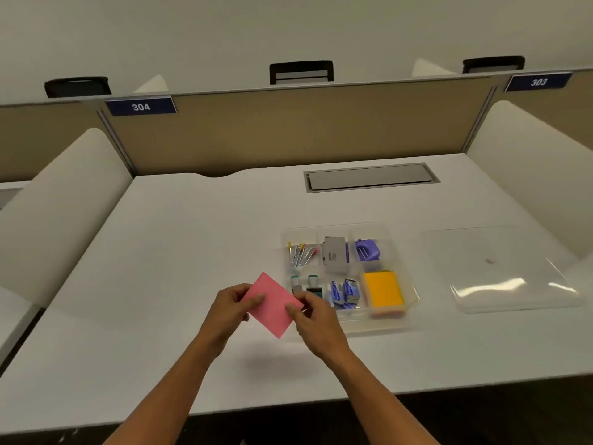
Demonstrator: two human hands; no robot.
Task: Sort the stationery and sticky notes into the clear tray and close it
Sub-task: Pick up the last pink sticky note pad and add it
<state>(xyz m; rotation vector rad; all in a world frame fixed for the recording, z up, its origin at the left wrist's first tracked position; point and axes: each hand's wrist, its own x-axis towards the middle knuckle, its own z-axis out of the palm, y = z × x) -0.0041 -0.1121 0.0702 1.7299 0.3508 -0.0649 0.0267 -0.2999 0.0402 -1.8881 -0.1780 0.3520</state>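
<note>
Sorting near done, I judge: clear compartmented plastic tray (405, 311) mostly filled, left hand (231, 304) and right hand (316, 317) pinching pink sticky-note pad (272, 304) just left of it, clear flat lid (500, 271) still off, well right.

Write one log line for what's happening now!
hands: left hand and right hand grip pink sticky notes | tray: open | lid: on desk, right

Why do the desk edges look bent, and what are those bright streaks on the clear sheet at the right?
Head view: the wide-angle lens bows the white desk and partition; the streaks are glare on the clear lid; a soft shadow lies under the pink sticky notes held by the left hand and right hand.
</note>
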